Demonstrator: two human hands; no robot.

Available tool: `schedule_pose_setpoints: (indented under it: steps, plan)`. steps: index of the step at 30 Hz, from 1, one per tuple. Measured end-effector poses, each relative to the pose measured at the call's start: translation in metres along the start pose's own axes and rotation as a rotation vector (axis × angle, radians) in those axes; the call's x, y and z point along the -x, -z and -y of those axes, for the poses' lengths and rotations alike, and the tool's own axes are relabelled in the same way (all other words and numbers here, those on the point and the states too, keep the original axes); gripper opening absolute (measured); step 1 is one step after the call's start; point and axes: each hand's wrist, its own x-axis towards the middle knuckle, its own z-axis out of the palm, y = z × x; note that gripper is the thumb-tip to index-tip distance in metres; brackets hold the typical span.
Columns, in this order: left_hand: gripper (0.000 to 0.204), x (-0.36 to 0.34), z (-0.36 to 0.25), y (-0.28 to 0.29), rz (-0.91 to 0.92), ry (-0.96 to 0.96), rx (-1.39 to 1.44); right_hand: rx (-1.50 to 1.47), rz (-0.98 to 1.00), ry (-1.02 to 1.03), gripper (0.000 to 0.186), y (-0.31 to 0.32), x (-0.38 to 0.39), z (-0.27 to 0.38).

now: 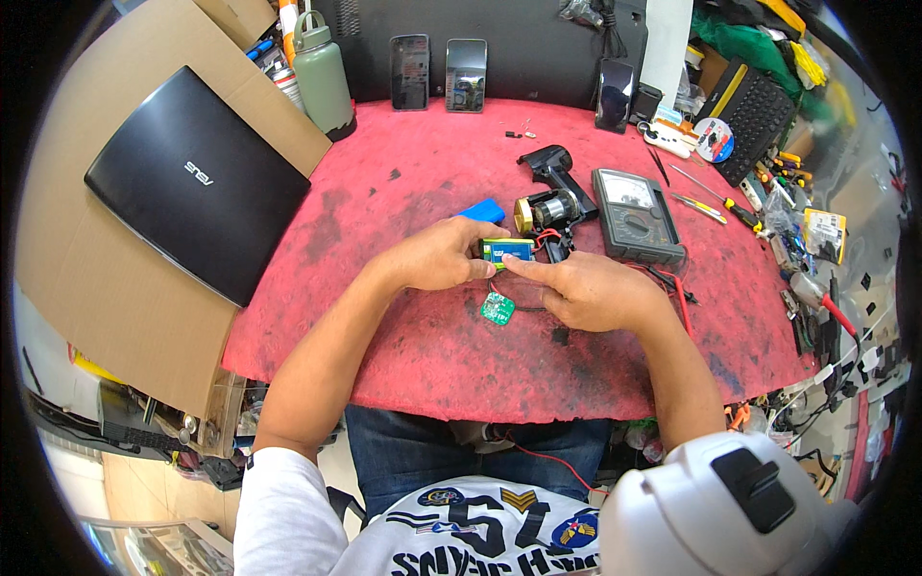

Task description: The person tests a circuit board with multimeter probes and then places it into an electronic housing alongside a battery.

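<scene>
My left hand (pixel 447 254) grips a small battery pack (pixel 519 248) with a blue and green label between thumb and fingers. The index finger of my right hand (pixel 600 293) rests extended on the pack's face, its other fingers curled. Red wires leave the pack's right side. Just below lies a square green circuit board (pixel 497 307) with thin leads. Behind my left fingertips is a blue block (pixel 483 210). A black handheld device with an exposed motor (pixel 553 208) lies beyond the pack, beside a grey analogue multimeter (pixel 634 216).
On the red mat (pixel 384 355) stand three phones (pixel 465 75) against a black panel. A closed laptop (pixel 197 182) and green bottle (pixel 322 82) are at left. Screwdrivers (pixel 740 211), a keyboard (pixel 754 115), red-handled tool (pixel 836 312) and assorted cluttered parts line the right.
</scene>
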Motion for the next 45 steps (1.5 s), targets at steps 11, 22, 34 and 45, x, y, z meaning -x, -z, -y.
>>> schedule_pose_setpoints:
  steps: [11, 22, 34, 45]
  plan:
    - [0.048, 0.004, -0.018, 0.002, 0.017, 0.114, 0.014, 0.196, 0.009, -0.093, 0.062, -0.003, 0.004, 0.027]
    - [0.05, 0.003, -0.01, 0.0, -0.005, 0.047, -0.062, 0.128, -0.036, -0.067, 0.059, -0.005, 0.003, 0.033]
    - [0.051, 0.003, -0.011, 0.0, -0.002, 0.089, -0.029, 0.156, 0.114, -0.183, 0.06, 0.012, 0.005, 0.035]
    - [0.047, 0.004, -0.013, 0.0, 0.004, 0.064, -0.048, 0.145, -0.002, -0.153, 0.055, 0.003, 0.006, 0.028]
